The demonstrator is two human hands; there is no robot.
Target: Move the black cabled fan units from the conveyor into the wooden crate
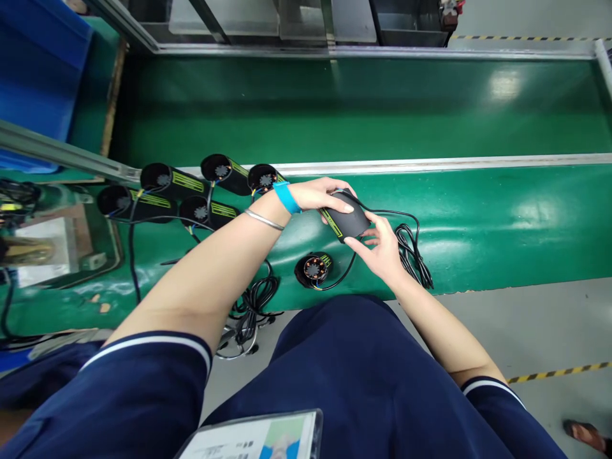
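Observation:
My left hand point(329, 194) lies over the upper left end of a black cylindrical housing point(347, 222) with yellow-green markings, thumb along its top. My right hand point(381, 250) grips the lower right end between thumb and fingers. The housing is tilted above the green bench, with a black cable point(389, 211) running from its upper end to the right. Below it on the bench sits a short black round unit point(313, 269), its open end showing a finned grey core with orange parts. A wire from this unit leads up behind my right hand.
Several similar black cylinders point(184, 183) lie left of my hands, coloured wires at their open ends. Coiled black cables rest at right point(415, 255) and hang over the front edge point(255, 296). A metal rail point(430, 165) crosses behind; a blue bin point(41, 64) stands far left.

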